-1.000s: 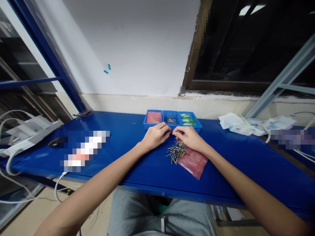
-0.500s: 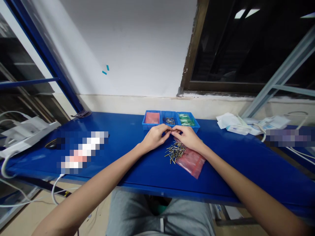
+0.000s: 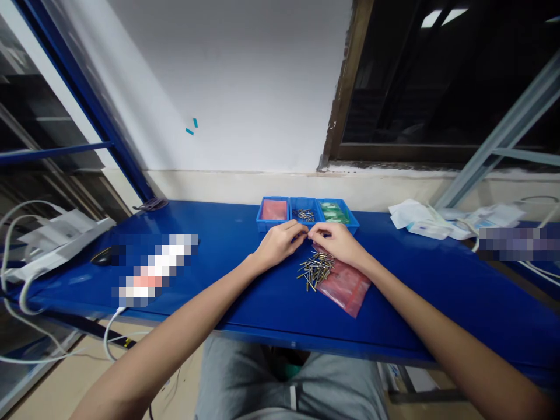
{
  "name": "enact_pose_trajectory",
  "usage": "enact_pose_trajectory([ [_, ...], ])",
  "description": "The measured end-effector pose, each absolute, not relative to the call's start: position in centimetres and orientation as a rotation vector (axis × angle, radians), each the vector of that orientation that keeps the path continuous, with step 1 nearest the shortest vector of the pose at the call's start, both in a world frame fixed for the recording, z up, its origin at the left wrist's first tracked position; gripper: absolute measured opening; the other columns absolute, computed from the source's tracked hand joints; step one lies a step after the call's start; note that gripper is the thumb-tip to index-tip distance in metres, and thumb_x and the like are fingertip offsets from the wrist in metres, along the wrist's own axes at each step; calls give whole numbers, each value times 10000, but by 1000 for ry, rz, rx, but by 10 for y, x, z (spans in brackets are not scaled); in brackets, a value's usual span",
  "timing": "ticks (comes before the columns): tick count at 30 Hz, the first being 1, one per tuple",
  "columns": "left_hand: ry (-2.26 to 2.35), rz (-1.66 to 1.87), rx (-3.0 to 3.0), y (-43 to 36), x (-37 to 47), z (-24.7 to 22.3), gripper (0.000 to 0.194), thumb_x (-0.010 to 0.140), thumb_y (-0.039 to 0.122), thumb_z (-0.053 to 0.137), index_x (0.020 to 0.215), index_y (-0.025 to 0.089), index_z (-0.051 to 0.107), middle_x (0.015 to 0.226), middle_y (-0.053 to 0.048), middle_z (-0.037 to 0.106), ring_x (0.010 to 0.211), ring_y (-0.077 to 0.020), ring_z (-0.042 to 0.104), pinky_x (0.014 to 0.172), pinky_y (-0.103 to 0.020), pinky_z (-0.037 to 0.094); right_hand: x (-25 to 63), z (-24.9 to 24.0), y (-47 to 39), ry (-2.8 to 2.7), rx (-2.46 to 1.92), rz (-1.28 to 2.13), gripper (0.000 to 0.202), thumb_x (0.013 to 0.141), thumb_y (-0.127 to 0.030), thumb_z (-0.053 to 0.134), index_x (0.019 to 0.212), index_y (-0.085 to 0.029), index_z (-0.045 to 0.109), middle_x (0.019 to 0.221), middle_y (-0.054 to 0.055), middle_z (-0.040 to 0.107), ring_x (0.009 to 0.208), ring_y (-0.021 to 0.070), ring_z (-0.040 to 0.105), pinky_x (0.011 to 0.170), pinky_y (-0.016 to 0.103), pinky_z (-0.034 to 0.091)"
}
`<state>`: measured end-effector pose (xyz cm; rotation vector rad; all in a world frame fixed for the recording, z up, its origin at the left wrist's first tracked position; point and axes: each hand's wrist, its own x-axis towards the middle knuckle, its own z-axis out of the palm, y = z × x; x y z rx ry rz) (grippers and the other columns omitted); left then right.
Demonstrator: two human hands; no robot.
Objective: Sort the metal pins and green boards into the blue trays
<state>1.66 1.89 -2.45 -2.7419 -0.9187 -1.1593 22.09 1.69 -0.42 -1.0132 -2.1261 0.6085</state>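
My left hand and my right hand meet at the fingertips just in front of the blue bins. Both are closed in a pinch; whatever lies between the fingers is too small or hidden to make out. Below them is a loose heap of pop rivets, metal with thin shanks. A pink plastic bag lies flat beside the heap, partly under my right wrist. Behind the hands stand a bin with pink bags, a bin holding more rivets and a bin of green bags.
The blue table runs up to the wall. White packets lie at the back right. On the left are a black mouse, a blurred-out item with a white cable, and white power adapters with cords.
The view has shifted slightly, so everything sits a little further right. My fingers still meet in the same place, with the left fingertips slightly lower; the rivets and bag lie unmoved.
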Motion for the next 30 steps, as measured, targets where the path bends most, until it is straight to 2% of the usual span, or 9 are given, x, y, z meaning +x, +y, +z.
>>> enact_pose_trajectory([
  [3,-932,-1144,-2729,19,16,-25,176,996,212,478,1056,147,630,939,-66,656,798,-138,620,751,-275,522,221,0,15,-2111,-1040,543,174,906,-256,540,808,-186,666,816,54,715,756,183,641,735,319,480],
  [8,-866,-1207,-2793,16,19,-24,176,974,188,490,1055,143,639,928,-66,662,812,-143,617,761,-280,520,220,0,11,-2130,-1122,520,156,868,-168,554,957,-175,682,821,52,723,713,178,644,652,297,472],
  [12,-810,-1308,-2867,13,23,-22,153,959,203,540,1039,155,660,902,-43,675,797,-132,623,759,-277,521,223,-1,13,-2195,-1035,591,175,829,-108,572,910,-186,706,876,43,735,772,170,651,725,296,476],
  [16,-838,-1370,-2848,13,24,-21,147,960,224,559,1044,160,661,875,-34,673,763,-129,616,732,-277,523,227,-3,19,-2185,-1008,729,76,854,-199,615,834,-176,685,792,36,704,734,168,625,685,292,467],
  [20,-862,-1376,-2770,16,22,-22,198,987,211,510,1143,162,623,931,-53,667,810,-139,625,760,-288,535,226,-7,21,-2143,-1000,794,98,866,-225,608,793,-178,655,752,27,669,698,154,590,669,291,456],
  [24,-854,-1222,-2751,17,19,-25,176,996,202,494,1092,180,639,1015,-59,672,896,-149,652,820,-291,545,224,-7,19,-2104,-1002,884,149,865,-255,619,734,-184,625,695,11,625,660,140,559,637,281,434],
  [27,-908,-1166,-2711,16,18,-25,169,997,214,498,1083,178,639,995,-50,683,873,-146,665,809,-282,554,224,-3,15,-2027,-1003,1044,142,861,-273,631,754,-180,637,720,24,642,670,139,579,644,277,447],
  [30,-959,-1152,-2680,16,18,-25,172,1003,211,483,1076,175,635,972,-48,692,848,-148,667,782,-282,553,224,0,13,-1929,-991,1165,216,906,-344,581,786,-175,641,720,34,638,617,130,569,585,266,441],
])
